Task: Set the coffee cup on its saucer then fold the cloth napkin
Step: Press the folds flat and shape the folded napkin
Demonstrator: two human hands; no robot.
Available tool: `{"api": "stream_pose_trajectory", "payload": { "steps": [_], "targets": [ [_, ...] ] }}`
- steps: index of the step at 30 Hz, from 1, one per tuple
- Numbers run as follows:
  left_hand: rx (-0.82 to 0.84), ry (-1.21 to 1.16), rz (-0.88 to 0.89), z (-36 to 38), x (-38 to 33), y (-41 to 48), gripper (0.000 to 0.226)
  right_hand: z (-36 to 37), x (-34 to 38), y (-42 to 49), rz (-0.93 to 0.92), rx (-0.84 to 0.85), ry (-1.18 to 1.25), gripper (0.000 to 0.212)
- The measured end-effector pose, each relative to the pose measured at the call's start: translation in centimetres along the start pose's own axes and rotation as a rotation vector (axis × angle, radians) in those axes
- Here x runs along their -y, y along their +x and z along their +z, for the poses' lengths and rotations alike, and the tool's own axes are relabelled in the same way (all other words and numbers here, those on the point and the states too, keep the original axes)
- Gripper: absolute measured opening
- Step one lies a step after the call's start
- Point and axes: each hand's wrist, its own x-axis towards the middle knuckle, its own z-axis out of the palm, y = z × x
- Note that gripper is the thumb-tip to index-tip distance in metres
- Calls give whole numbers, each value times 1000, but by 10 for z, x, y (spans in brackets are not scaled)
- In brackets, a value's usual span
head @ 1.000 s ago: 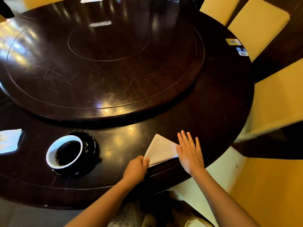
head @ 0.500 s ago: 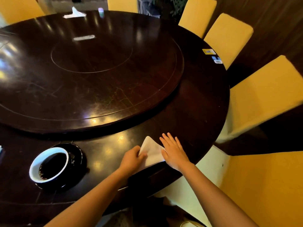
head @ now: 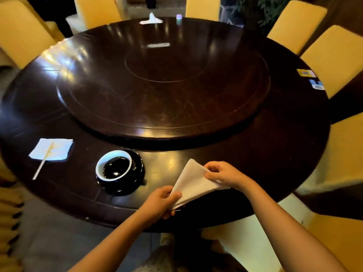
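Hands meet over the near edge of the round dark bench (head: 255,154), both on the cloth napkin (head: 193,181). The white napkin is folded into a triangle whose tip points toward the far side. The left hand (head: 161,201) pinches its near-left corner, thumb on top and the other fingers curled underneath, right at the bench rim. The right hand (head: 222,174) grips the napkin's right edge with its fingers bent round the cloth. Whether the cloth lies flat on the wood or is lifted a little cannot be told.

Just left of the napkin, the coffee cup (head: 115,168) sits upright on its saucer (head: 138,160). The cup is black outside with a white rim and is dark inside with a small glint. The black saucer shows mostly on the cup's far and right sides.

Farther left, well apart from the cup, a square white paper napkin (head: 59,148) lies flat with a pale thin stick (head: 44,161) across it, the stick's near end reaching onto bare wood. A large round turntable (head: 163,85) fills the middle of the bench. At the far edge are a white folded item (head: 151,19) and a small pale round object (head: 179,17), both too blurred to identify. Two small coloured cards (head: 306,73) lie near the right rim. Yellow-covered chairs (head: 334,59) ring the bench.
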Motion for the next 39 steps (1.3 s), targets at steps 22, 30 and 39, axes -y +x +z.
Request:
{"api": "stream_pose_trajectory", "payload": {
  "steps": [22,30,39],
  "targets": [
    [-729,532,93,-11,44,-7,21,77,63,104,-254,-288,-584,31],
    [-650,531,67,-10,54,-7,30,83,37,115,-95,-216,-662,49],
    [-594,551,93,-13,54,-7,22,63,30,126,-105,-21,-1233,21]
  ]
}}
